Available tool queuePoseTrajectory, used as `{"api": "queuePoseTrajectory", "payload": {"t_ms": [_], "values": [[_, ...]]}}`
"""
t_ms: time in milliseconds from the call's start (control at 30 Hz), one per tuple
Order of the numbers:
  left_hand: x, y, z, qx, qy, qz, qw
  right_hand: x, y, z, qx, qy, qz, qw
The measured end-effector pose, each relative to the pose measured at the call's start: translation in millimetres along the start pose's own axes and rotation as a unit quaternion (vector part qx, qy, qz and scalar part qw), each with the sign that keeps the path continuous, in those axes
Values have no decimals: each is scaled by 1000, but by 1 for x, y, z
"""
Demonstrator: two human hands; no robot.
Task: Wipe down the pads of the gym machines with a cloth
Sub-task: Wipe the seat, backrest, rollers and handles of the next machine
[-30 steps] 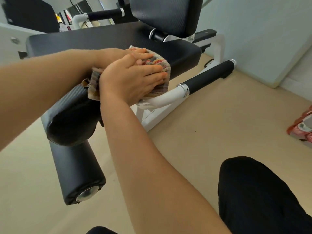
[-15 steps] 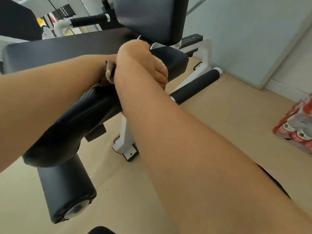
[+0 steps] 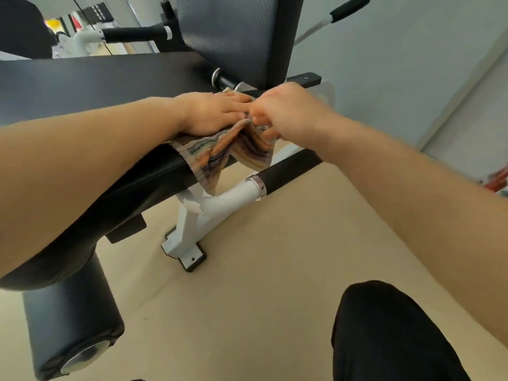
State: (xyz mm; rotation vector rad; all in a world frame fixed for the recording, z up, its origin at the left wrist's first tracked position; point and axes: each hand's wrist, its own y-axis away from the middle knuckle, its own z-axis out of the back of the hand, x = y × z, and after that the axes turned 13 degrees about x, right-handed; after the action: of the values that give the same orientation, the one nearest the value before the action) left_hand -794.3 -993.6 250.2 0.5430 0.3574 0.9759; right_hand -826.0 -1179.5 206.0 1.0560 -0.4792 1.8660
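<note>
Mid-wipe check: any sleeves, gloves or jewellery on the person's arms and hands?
No. Left hand and right hand are ungloved, no rings or watch visible, though the right is blurred. Left forearm and right forearm are bare; no sleeves in view.

beige floor (image 3: 275, 270), pale wall (image 3: 398, 64), blurred red object (image 3: 498, 179) at right edge.

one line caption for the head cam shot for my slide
Left hand presses a striped woven cloth flat on the black padded seat while the right hand pinches its edge
</note>
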Motion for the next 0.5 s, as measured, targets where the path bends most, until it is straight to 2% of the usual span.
{"api": "queuePoseTrajectory", "payload": {"t_ms": [133, 167, 233, 333, 400, 500], "values": [[14, -7, -2, 17, -17, 18, 1000, -13, 3, 27, 116, 75, 18, 990], [13, -9, -1, 13, -17, 17, 1000, -16, -5, 28, 112, 115, 28, 987], [11, -11, -2, 8, -16, 20, 1000, -25, -27, 24, 53, 237, 54, 968], [14, -16, -1, 3, -17, 21, 1000, -35, -40, 22, -17, 338, 157, 928], [14, -17, -2, -15, -17, 23, 999, -41, -43, 26, -23, 409, 262, 874], [10, -14, -3, -21, -21, 39, 999, -44, -61, 29, -50, 524, 430, 733]]}}
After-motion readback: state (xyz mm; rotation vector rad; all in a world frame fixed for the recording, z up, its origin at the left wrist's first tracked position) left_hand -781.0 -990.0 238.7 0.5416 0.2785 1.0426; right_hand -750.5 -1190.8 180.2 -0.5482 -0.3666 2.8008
